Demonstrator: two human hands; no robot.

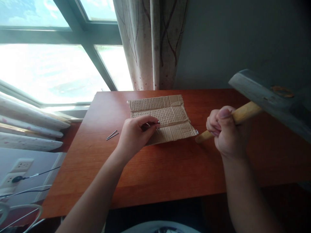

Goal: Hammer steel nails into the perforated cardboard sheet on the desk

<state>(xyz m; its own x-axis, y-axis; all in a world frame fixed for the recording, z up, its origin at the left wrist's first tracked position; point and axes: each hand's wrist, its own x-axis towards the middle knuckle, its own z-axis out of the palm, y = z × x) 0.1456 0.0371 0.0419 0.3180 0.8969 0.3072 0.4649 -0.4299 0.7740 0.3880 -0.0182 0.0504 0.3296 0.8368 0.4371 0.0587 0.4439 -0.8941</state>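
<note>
My right hand (225, 129) is wrapped around the wooden handle of a hammer (250, 111), its grey metal head raised at the right above the table. With thumb and forefinger pinched, my left hand (136, 131) holds a nail (158, 122) over a piece of cardboard (167, 108); only the nail's bright head and a bit below the fingers show. Rows of small holes cover much of the cardboard, which has creases across it. Left of my left hand, a few loose nails (112, 135) lie on the tabletop.
The reddish-brown wooden table (150, 174) stands against a dark wall and a bright window (48, 71). A patterned curtain (150, 45) hangs behind it. At the lower left are a wall socket (23, 165) with a plug and several cables (26, 191).
</note>
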